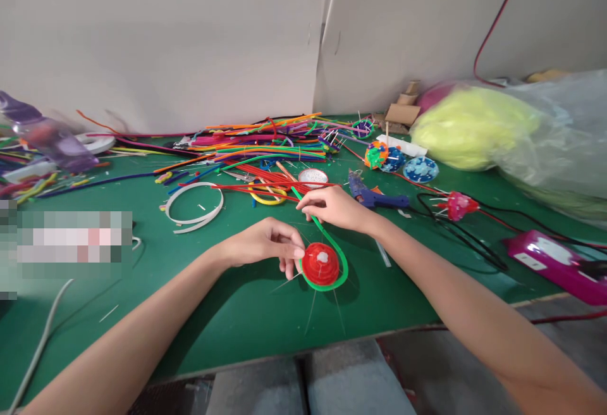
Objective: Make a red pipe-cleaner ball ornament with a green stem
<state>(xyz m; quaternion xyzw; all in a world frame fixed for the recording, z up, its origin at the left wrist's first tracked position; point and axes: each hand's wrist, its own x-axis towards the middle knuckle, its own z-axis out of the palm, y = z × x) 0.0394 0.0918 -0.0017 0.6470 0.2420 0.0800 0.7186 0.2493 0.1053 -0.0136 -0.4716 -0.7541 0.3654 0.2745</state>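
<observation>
A round red coil of pipe cleaner (318, 271) with a white spot at its centre and thin clear spikes around it is held at its left edge by my left hand (272, 247), the fingers pinched on it. Along the coil's lower and right rim curves a green pipe cleaner (342, 257). Its far length runs up to my right hand (332, 206), whose thumb and fingers are closed on it. The coil appears held just above the green table (227, 320); whether it touches the surface I cannot tell.
Behind my hands lies a heap of coloured pipe cleaners (256, 143). A white strip loop (169, 212) is at left, a purple bottle (52, 140) farther left. To the right are a blue glue gun (374, 195), spiky pieces (420, 169), cables and a magenta power strip (552, 263).
</observation>
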